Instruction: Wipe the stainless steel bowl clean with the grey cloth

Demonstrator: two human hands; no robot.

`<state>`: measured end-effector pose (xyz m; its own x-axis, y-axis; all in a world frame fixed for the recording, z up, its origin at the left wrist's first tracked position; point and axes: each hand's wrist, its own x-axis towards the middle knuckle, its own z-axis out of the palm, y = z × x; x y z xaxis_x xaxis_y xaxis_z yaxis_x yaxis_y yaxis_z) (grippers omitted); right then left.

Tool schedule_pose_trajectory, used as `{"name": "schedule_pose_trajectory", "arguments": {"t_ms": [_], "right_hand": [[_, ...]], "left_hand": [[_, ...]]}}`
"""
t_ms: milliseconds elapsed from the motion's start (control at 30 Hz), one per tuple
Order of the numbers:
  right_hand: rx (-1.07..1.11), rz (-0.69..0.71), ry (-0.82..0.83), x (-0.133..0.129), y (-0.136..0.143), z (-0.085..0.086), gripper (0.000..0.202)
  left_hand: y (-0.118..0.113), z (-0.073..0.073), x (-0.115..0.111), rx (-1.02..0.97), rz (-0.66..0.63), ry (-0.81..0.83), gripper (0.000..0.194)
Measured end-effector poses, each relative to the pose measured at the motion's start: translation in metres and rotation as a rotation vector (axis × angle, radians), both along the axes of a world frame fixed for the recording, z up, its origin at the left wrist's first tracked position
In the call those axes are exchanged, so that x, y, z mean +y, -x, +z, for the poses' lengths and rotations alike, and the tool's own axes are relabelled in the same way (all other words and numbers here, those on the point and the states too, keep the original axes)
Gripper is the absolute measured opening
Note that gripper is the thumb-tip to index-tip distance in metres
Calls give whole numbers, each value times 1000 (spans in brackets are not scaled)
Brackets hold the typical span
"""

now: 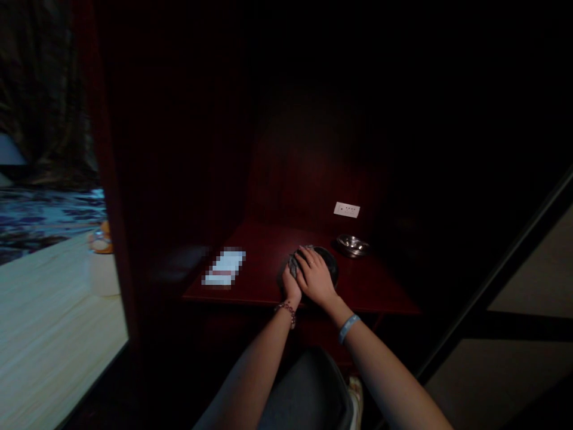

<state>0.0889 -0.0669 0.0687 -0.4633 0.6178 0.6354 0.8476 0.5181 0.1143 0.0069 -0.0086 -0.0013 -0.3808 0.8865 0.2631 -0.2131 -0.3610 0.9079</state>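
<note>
Both of my hands are together over a dark round object on the dark red shelf [264, 239]. My left hand [292, 285] is closed on a grey crumpled cloth [293, 266], a beaded bracelet at its wrist. Pressed over the same cloth from the right is my right hand [316, 276], with a light blue band on the wrist. Beneath and behind it the dark round object [330, 263] shows a curved rim; most of it is hidden by the hands, and its kind is hard to tell in the dim light.
Behind to the right sits a shiny metal bowl or dish [353, 245], below a white wall socket [347, 209]. A blurred white item [225, 267] lies on the shelf's left. Beyond the left panel, a pale table [40, 322] holds a white pot [104, 273].
</note>
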Motion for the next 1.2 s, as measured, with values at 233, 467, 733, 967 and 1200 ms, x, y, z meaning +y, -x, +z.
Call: {"name": "schedule_pose_trajectory", "arguments": {"t_ms": [233,467,733,967,1200], "right_hand": [[-36,47,62,17,1,12,41],[117,-44,141,44,-9,16,37],[326,-115,248,63,-44,0,42],[602,-162,336,65,-74,-19,46],[936,-206,371,16,-78,-54,54]], "left_hand": [[-5,0,4,50,45,-29,16],[-2,8,-3,109,163,61,27],[1,8,-7,223,201,80,38],[3,6,-2,231,213,81,37],[4,10,-2,235,195,95,38]]}}
